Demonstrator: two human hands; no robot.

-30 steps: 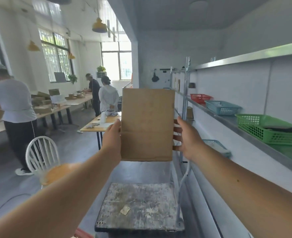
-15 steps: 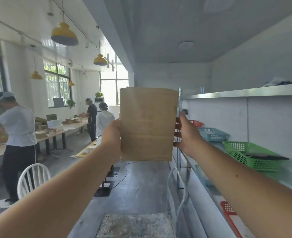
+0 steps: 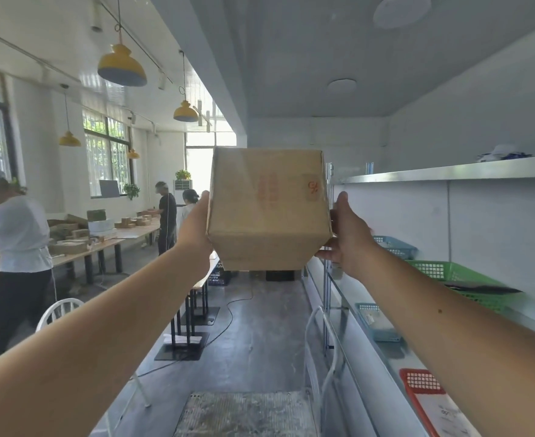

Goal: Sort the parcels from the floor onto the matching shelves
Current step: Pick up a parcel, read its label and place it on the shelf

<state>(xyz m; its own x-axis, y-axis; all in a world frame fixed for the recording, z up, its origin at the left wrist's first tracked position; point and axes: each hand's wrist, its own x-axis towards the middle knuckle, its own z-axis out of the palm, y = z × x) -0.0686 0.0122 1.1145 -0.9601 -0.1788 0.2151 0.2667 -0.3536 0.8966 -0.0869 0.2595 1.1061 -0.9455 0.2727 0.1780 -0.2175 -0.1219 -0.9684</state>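
Cardboard parcel [image 3: 267,216]: faded red print [image 3: 267,192], illegible.

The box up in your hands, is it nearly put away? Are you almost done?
Not quite. Some sorting looks done: the green basket already holds a dark flat packet. In hand: the parcel, held up between the left hand and right hand, near the top shelf but not on it. Left: setting it down; floor parcels are out of view.
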